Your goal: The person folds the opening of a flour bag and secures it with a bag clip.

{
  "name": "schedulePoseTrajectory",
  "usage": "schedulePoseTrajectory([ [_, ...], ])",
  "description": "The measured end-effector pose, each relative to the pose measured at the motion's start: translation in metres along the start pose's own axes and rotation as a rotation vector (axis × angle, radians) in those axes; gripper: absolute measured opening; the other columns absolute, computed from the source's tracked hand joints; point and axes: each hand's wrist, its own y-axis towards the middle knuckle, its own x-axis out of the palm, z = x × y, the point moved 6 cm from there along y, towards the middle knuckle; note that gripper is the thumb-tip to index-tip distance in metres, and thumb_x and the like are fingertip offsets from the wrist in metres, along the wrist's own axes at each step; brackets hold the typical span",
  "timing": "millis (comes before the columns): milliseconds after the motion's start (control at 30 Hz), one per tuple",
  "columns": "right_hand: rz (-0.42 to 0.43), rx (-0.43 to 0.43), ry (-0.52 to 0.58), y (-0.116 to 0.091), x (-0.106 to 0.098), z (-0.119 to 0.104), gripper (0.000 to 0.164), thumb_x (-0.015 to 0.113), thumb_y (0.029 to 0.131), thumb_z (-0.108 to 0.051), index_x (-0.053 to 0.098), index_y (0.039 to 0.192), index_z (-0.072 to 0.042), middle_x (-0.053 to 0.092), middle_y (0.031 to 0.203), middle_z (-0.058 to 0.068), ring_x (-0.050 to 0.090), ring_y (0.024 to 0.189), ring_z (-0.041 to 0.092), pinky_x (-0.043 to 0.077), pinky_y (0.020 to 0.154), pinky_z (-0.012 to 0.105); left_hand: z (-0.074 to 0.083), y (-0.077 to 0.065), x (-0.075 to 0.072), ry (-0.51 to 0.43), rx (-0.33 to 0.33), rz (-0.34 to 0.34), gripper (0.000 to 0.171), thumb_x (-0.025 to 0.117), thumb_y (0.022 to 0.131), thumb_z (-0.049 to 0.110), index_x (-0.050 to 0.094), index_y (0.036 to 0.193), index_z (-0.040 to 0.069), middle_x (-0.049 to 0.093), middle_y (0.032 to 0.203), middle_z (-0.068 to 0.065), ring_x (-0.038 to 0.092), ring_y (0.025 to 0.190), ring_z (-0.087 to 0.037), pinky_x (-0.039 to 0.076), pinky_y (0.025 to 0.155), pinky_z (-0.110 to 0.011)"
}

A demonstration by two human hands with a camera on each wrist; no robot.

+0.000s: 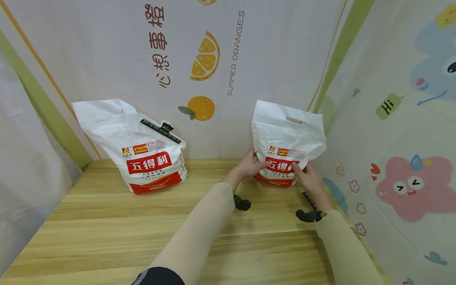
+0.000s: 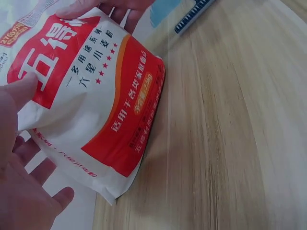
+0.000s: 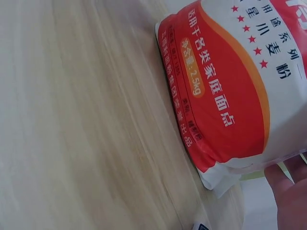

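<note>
A white-and-red flour bag (image 1: 285, 136) with a cut-out handle stands upright on the wooden table at the right. My left hand (image 1: 250, 164) grips its left side, thumb on the red label and fingers round the side. On the opposite side, my right hand (image 1: 309, 178) holds it the same way, its thumb on the label's right end. In the left wrist view, the flour bag (image 2: 96, 110) shows both thumbs on its front and the left fingers spread along its side. The right wrist view has the bag's lower front (image 3: 216, 86) with right fingers (image 3: 288, 179) at its edge.
A second flour bag (image 1: 149, 158) stands at the left, its top folded over, with a long black piano-key-patterned strip (image 1: 160, 131) across the fold. A similar strip (image 1: 309, 201) lies by my right wrist. Printed curtains (image 1: 228, 130) hang behind and beside the wooden table (image 1: 142, 225).
</note>
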Motion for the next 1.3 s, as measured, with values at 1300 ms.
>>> schedulePoseTrajectory([
  [1300, -0.159, 0.017, -0.246, -0.016, 0.043, -0.02, 0.074, 0.068, 0.105, -0.058, 0.058, 0.154, -0.002, 0.067, 0.149, 0.025, 0.061, 0.142, 0.044, 0.05, 0.118, 0.06, -0.022, -0.062, -0.061, 0.205, 0.033, -0.011, 0.063, 0.097, 0.085, 0.036, 0.066, 0.138, 0.023, 0.076, 0.134, 0.001, 0.072, 0.126, -0.025, 0.059, 0.11, -0.051],
])
